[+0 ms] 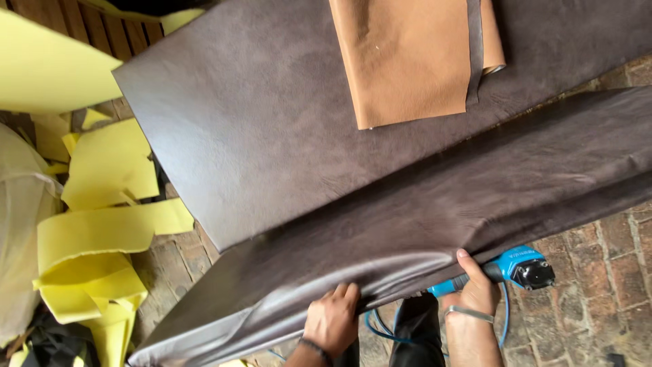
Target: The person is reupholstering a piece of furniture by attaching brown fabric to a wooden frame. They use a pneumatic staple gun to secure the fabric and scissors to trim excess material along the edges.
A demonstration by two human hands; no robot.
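A large sheet of dark brown, faintly mottled faux leather (435, 204) is draped over a long padded form, and its near edge, wrapped down over the front, is where both hands are at work. The left hand (332, 319) lies flat on the wrapped edge, fingers spread and pressed into the material, which bunches into small shiny creases just beside it; that looks like a hold meant to keep the sheet taut and in place against the form, more a press than a pinch, with nothing closed inside the hand. The right hand (477, 293) is wrapped around the handle of a blue pneumatic stapler with a black head (519, 267), its forefinger stretched up to touch the lower edge of the leather, as if steadying the tool's nose just beneath the fold; a metal bangle sits on that wrist. A blue coiled air hose (387, 326) trails from the tool down past the person's dark trousers. Behind the covered form lies a second, flatter spread of the same dark material (251, 115), and on top of it, well clear of the hands, rests a folded piece of tan leatherette (407, 61). To the left, scraps and strips of yellow foam (102, 224) lie heaped on the brick floor (598, 272), beside a pale translucent plastic wrap at the frame's edge.
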